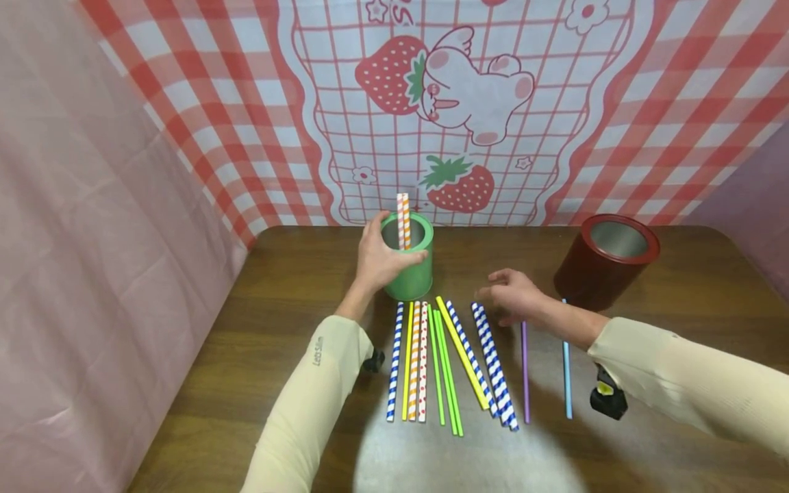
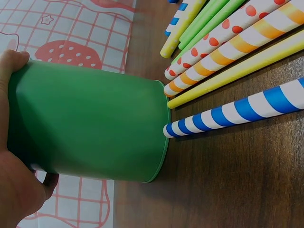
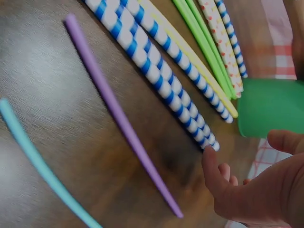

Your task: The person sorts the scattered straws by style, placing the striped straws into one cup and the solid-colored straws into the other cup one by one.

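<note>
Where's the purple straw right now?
In the head view, the purple straw lies right of centre on the table, between the blue-and-white pair and the light blue straw.

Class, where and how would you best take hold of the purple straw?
Probably pinch the purple straw across its middle, the right hand coming from above, thumb and fingers on opposite long sides. It is slim and lies flat, with bare table between it and the blue straw, so fingertips should fit.

Green can [image 1: 414, 279] (two striped straws [image 1: 401, 216] inside) stands upright.
</note>
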The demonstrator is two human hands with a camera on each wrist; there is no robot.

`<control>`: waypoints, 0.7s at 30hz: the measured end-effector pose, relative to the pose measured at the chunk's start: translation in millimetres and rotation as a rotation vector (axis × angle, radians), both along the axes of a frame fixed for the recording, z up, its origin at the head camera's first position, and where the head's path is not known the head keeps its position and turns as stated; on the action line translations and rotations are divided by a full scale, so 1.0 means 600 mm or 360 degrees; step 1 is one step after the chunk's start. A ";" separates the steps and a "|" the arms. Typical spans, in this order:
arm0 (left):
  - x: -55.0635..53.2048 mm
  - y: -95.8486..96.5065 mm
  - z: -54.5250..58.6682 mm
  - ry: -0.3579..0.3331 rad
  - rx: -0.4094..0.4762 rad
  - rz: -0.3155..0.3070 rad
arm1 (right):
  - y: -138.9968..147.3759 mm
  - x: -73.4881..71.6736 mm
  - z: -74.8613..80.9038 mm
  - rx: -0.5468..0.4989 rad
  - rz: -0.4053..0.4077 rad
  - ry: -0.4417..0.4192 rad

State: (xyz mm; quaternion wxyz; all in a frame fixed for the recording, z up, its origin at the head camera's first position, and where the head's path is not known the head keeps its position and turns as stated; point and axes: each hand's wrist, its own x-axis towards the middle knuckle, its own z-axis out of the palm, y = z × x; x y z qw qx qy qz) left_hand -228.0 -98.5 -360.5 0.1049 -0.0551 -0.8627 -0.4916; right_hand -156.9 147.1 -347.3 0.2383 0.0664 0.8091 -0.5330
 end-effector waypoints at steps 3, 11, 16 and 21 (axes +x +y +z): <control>0.000 0.000 0.000 0.0003 0.0005 -0.0001 | 0.002 0.011 -0.010 -0.0047 -0.0011 -0.0109; 0.000 0.001 0.000 -0.0004 0.0001 -0.0007 | 0.007 0.033 -0.040 -0.0055 -0.0045 -0.0211; 0.001 0.002 0.003 -0.0027 -0.0009 0.0004 | 0.006 0.037 -0.054 -0.0059 -0.0080 -0.0142; 0.002 0.002 0.004 -0.0039 -0.0017 0.0004 | 0.002 0.036 -0.064 -0.0009 -0.0102 -0.0070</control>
